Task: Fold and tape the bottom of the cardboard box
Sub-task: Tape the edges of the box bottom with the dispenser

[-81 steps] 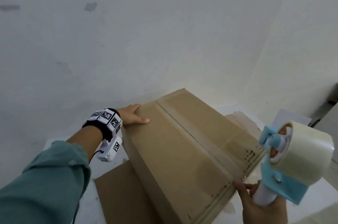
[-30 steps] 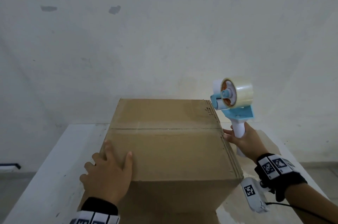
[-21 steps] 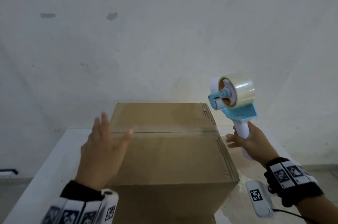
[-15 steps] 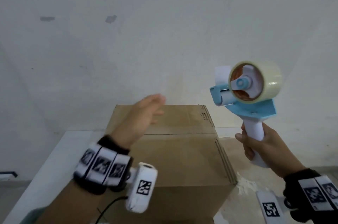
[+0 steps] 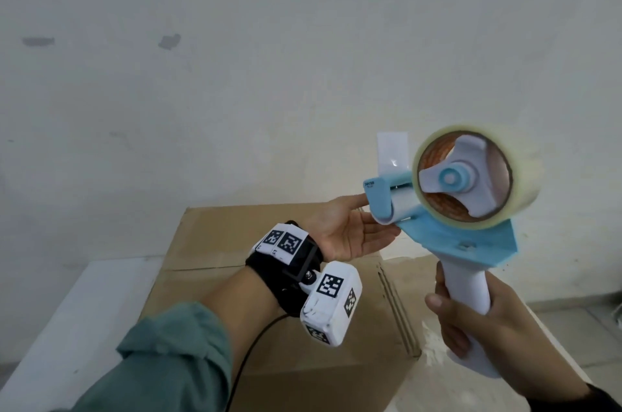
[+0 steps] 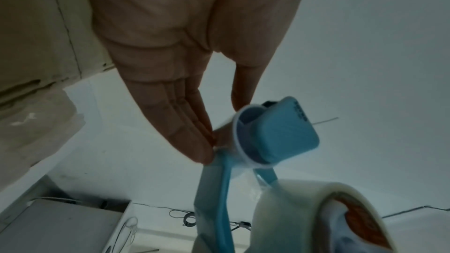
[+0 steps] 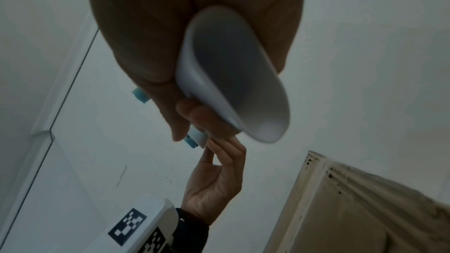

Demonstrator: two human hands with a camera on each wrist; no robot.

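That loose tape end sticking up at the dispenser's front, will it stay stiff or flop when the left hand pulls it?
The tape end looks thin and clear, so it likely flops and clings. It stands upright above the tape dispenser, so a short tab may hold shape. Left hand fingers are straight beside it.

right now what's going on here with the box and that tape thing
A person is getting ready to tape a cardboard box that sits on a white table, flaps folded shut. The right hand grips the tape dispenser by its handle above the box. The left hand, fingers straight, touches its front end.
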